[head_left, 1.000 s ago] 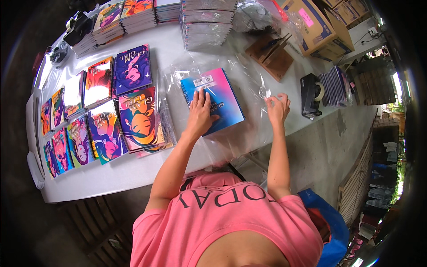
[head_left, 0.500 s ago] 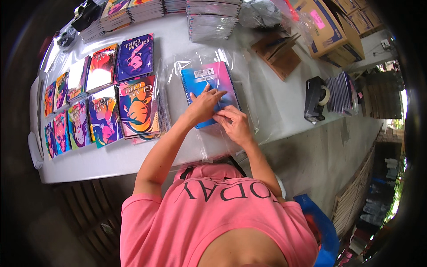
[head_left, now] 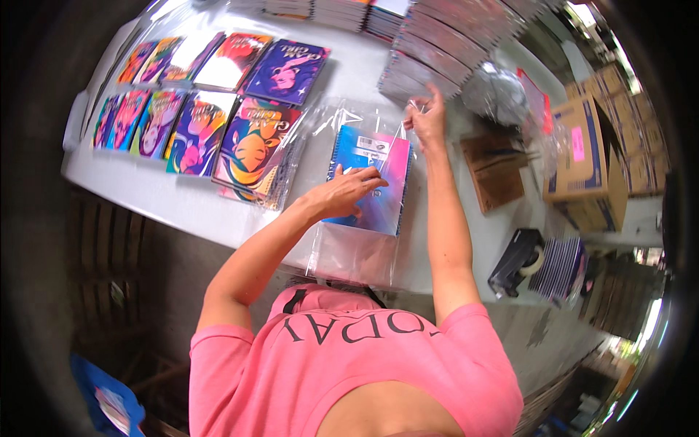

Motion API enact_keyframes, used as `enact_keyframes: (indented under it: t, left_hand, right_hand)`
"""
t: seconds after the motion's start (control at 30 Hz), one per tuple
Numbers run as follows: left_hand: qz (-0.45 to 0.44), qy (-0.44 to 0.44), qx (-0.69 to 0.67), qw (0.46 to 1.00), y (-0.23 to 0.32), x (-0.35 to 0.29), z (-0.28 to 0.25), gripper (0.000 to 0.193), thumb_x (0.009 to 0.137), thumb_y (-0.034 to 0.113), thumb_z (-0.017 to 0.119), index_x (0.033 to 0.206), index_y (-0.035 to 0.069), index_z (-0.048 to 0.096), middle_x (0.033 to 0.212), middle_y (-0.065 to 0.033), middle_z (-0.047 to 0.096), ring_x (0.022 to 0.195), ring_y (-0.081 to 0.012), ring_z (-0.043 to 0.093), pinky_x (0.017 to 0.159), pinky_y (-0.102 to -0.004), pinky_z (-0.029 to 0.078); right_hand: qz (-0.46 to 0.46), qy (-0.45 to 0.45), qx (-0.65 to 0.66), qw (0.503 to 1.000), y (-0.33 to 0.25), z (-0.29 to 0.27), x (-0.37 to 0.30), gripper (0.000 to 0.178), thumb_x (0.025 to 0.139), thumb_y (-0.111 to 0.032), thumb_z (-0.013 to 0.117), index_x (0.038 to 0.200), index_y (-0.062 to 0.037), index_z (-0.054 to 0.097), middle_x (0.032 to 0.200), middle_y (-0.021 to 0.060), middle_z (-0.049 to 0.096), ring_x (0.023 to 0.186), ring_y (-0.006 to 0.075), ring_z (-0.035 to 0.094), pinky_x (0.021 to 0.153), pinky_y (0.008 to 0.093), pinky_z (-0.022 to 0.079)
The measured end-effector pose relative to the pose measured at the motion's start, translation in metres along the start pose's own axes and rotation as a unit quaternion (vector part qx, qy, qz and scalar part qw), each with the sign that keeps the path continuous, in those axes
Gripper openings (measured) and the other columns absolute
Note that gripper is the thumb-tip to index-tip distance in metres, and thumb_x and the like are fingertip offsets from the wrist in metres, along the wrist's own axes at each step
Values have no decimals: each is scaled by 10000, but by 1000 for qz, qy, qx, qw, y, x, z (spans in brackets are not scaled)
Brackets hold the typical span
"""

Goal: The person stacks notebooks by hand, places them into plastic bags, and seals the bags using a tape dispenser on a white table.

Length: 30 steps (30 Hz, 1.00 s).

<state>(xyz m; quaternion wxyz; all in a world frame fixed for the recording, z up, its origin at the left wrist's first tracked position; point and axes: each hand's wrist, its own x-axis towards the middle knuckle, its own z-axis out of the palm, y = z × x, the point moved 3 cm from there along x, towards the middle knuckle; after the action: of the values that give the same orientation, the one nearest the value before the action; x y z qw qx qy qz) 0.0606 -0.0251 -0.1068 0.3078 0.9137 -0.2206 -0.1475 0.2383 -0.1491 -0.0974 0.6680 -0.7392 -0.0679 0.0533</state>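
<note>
A spiral-bound notebook (head_left: 389, 197) in blue and pink lies with a barcode label face up, on a clear plastic sleeve (head_left: 349, 251) that reaches past it toward me. My left hand (head_left: 349, 191) lies across the notebook with its fingers spread. Beyond the notebook's far right corner, my right hand (head_left: 428, 120) pinches a bit of clear plastic between thumb and fingers, the index finger pointing away. To the left, illustrated notebooks (head_left: 255, 149) overlap in two rows, with covers up.
Tall notebook stacks (head_left: 422, 62) stand at the back. On the right are a brown wooden holder (head_left: 495, 173), a black tape dispenser (head_left: 515, 264), a small notebook stack (head_left: 557, 269) and an open cardboard box (head_left: 582, 156). Grey crumpled plastic (head_left: 495, 95) lies near the stacks.
My right hand has left the notebook's near edge and reached away to its far right corner. My left hand stays on the notebook, its fingers flatter. The whole view has turned.
</note>
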Motion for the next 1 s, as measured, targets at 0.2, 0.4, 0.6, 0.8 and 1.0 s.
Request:
enact_keyframes:
  t: [0.2,0.4,0.6,0.8,1.0]
  left_hand:
    - [9,33,11,999,-5,-10,8,768,644,74,775,1318,165,418,1267,-42,435,1187,-300,448,927,-584,380]
    - [5,107,-59,992,-11,-9,13,843,584,87,810,1318,112,398,1283,-71,437,1253,-309,399,982,-605,325]
    - [-173,161,18,972,-45,-22,8,1272,400,670,777,1445,145,278,1532,-42,203,1433,-279,68,1061,-677,-10]
    - [-54,131,116,983,-51,12,-2,1346,323,753,731,1452,174,280,1532,-29,206,1435,-280,43,998,-744,-28]
    - [-13,105,108,988,-52,21,-3,1353,325,772,711,1446,143,289,1531,-51,204,1432,-297,46,980,-759,-18]
  right_hand:
    - [-180,-391,-210,878,-86,5,-55,543,751,122,580,1249,-89,529,1266,40,538,918,102,588,729,252,497]
    - [-271,-391,-369,799,-4,0,-99,520,687,111,649,1158,-102,590,961,56,604,771,192,606,690,295,521]
    - [-211,-365,-133,897,13,-7,-86,258,609,120,737,812,-37,707,847,56,587,756,144,605,646,262,521]
    - [-139,-373,-82,914,12,10,-82,222,601,124,742,765,-22,715,805,47,596,734,122,601,625,235,514]
    - [-105,-387,-155,903,24,29,-83,174,617,95,740,751,-11,706,785,42,597,739,140,592,641,258,492]
